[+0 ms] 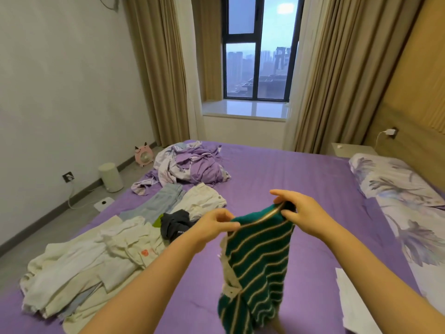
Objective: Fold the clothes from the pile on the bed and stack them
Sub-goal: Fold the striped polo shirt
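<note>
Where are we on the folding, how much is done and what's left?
Done: nothing clearly; no neat stack shows. In hand: the left hand and right hand hold the green striped sweater up by its top edge, unfolded. Left: the cream clothes, dark garment, light jeans and white garment lie loose on the bed.

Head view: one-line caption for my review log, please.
Both hands, left hand and right hand, hold up a green striped sweater over the purple bed.

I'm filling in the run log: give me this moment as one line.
phase: lifting garment | left hand: pinches green striped sweater | right hand: pinches its top edge | sweater: hanging above purple bed
</note>
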The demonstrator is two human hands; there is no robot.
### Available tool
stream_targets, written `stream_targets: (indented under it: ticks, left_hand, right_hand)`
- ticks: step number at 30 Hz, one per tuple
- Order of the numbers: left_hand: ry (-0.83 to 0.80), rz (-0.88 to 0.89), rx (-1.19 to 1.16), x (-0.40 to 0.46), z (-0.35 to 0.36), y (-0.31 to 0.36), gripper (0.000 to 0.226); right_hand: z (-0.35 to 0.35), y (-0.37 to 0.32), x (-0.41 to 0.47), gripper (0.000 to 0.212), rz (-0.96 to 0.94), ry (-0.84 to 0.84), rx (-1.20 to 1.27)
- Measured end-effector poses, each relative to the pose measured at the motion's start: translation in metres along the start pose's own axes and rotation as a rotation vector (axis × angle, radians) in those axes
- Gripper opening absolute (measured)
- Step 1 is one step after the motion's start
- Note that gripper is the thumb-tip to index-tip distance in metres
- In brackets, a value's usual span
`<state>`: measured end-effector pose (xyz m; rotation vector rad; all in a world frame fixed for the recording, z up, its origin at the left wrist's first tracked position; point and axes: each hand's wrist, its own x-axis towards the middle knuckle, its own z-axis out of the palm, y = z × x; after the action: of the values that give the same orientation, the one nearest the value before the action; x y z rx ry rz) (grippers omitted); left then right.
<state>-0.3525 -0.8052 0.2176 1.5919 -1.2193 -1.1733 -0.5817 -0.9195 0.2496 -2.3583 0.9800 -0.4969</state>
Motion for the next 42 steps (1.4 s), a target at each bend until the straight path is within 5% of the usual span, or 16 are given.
stream_targets:
  ticks: [8, 14, 20, 25, 29, 33, 42]
  left_hand:
    - [-0.13, 0.064, -0.168, 0.002, 0.032, 0.03, 0.006]
    - [-0.102, 0.151, 0.119, 0.003, 0.035, 0.05, 0.009]
    - [-0.105, 0.215, 0.471, 0.0, 0.019, 0.035, 0.018]
    - [-0.393, -0.019, 0.356, -0.016, 0.007, 0.005, 0.034]
    - [-0.341, -0.036, 0.23, -0.025, -0.001, -0.012, 0.046]
    - [-0.331, 0.042, 0.214, -0.018, 0.014, 0.003, 0.029]
    - [-0.418, -0.052, 0.261, -0.014, -0.01, 0.01, 0.038]
  right_hand:
    - [0.012, -0.009, -0.01, 0.06, 0.128, -0.255, 0.086]
    - [0.0, -0.013, -0.019, 0.01, 0.13, -0.362, 0.325]
    - [-0.008, -0.012, -0.024, 0.024, 0.055, -0.337, 0.426]
    - [-0.008, -0.01, -0.026, 0.024, 0.03, -0.341, 0.46]
    - [-0.006, 0.002, -0.032, 0.015, 0.051, -0.437, 0.355]
    - [0.016, -0.012, -0.031, 0.032, 0.115, -0.607, 0.397]
    - [0.014, -0.006, -0.027, 0.035, 0.238, -0.444, 0.641]
